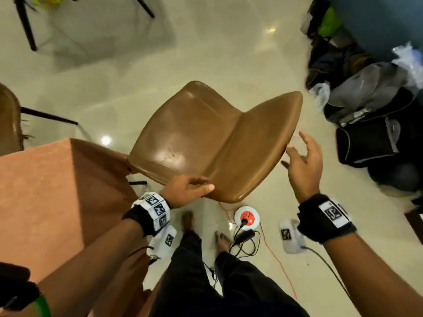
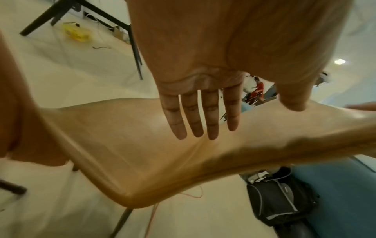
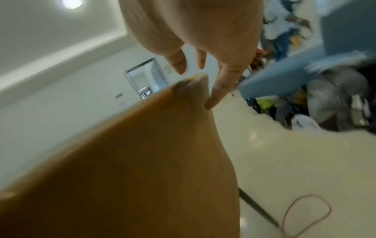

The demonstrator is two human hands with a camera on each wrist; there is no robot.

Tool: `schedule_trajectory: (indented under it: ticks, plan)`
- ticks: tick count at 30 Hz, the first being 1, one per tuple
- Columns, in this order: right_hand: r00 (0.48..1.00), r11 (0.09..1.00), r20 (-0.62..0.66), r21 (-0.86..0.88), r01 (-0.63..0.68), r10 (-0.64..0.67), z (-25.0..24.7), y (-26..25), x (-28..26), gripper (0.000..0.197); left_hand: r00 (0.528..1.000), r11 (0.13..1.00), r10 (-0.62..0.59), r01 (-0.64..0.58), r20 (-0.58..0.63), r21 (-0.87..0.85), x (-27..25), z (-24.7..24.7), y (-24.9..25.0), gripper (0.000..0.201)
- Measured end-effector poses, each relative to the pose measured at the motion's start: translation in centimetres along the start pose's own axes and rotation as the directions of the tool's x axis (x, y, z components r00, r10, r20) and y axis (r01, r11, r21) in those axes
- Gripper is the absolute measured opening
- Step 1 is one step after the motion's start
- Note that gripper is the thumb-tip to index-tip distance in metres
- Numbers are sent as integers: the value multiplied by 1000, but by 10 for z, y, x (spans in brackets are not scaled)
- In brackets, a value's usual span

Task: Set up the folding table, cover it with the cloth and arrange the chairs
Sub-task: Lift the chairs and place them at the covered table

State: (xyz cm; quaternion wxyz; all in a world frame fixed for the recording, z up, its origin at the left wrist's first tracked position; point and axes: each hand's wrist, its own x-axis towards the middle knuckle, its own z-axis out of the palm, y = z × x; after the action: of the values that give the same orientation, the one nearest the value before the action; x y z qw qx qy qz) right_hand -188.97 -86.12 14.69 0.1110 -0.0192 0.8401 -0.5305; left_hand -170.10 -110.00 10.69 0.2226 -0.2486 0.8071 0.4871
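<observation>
A brown leather chair (image 1: 206,138) stands in the middle of the head view, its seat towards the table (image 1: 45,191), which is draped with an orange-pink cloth. My left hand (image 1: 190,188) is at the chair's near side edge, where seat meets back. In the left wrist view its fingers (image 2: 203,112) are straight and held over the chair seat (image 2: 122,136). My right hand (image 1: 302,161) is spread beside the top edge of the backrest. In the right wrist view one fingertip (image 3: 211,101) is at the edge of the backrest (image 3: 193,90).
A second brown chair (image 1: 9,117) shows at the left edge. Black furniture legs (image 1: 25,21) stand at the top left. Bags and clothes (image 1: 370,124) pile up on the right. A white-and-orange extension reel (image 1: 246,217) with cables lies on the floor by my feet.
</observation>
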Motion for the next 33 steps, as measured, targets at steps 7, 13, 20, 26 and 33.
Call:
schedule_trajectory:
  ticks: [7,13,20,26,33]
  plan:
    - [943,931,98,152,-331,319,50,-5,-55,76,961,937,-256,273,-101,219,102,-91,-104,49]
    - [957,952,-62,133,-275,285,36,-3,-26,74,901,886,-378,419,-214,198,169,-143,-180,51]
    - [960,982,-226,-47,-181,166,14,-18,37,62,874,856,-471,486,-121,179,213,-146,-220,77]
    - [925,956,-276,-59,-288,262,22,-7,41,49,840,839,-543,543,8,-36,244,-125,-244,57]
    - [915,933,-245,-84,-350,321,12,-1,49,53,794,751,-606,591,47,-294,298,-129,-300,115]
